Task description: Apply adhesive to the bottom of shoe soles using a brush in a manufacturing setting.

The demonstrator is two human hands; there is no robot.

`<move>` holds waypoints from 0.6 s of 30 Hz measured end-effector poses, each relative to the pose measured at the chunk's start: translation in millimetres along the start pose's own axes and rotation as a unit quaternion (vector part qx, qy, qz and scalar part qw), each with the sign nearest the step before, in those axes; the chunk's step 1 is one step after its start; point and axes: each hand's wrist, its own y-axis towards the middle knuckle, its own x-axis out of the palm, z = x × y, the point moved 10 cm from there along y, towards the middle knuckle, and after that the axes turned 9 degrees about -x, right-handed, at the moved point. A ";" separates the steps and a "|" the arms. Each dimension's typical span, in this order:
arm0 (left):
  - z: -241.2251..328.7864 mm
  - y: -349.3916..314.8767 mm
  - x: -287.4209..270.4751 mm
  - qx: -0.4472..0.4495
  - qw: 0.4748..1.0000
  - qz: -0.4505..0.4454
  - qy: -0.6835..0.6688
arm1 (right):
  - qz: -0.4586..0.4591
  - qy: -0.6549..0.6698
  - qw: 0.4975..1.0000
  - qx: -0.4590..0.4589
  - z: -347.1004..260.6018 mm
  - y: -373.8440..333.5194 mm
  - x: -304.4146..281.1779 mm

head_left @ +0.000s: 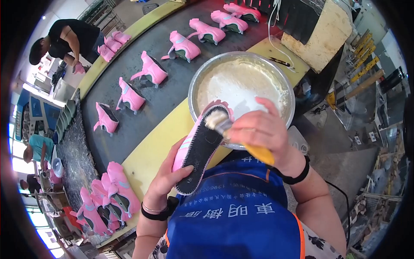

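Observation:
My left hand [166, 178] grips a pink shoe upper [183, 152] near its heel end, thumb on the black stitched sole [199, 151] that faces up. A brush [254, 152] with a yellow handle is in my right hand [261, 134], fingers wrapped round it. Its pale, coated bristles touch the sole near the toe. Just beyond and partly under the shoe stands a round metal basin [290, 110] holding a whitish paste [233, 84]. The toe end of the shoe overlaps the basin's near rim.
Several pink shoe uppers [151, 71] stand in a curved row on the dark belt [161, 101]; more [108, 198] are bunched at the lower left. A yellow edge board [148, 166] runs along the belt. Across it, a person in black [73, 36] handles a pink piece. Black tweezers [279, 61] lie beyond the basin.

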 end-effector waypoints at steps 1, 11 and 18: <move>0.3 0.4 -0.3 0.005 1.000 -0.005 0.008 | 0.000 0.023 0.999 -0.024 -6.7 1.5 4.0; -2.5 10.7 -0.2 0.036 0.998 -0.046 0.011 | -0.019 -0.019 0.998 0.056 61.1 -2.7 9.3; -6.7 12.3 -6.1 0.013 0.998 -0.060 -0.003 | 0.019 0.072 0.997 0.021 41.8 7.9 4.7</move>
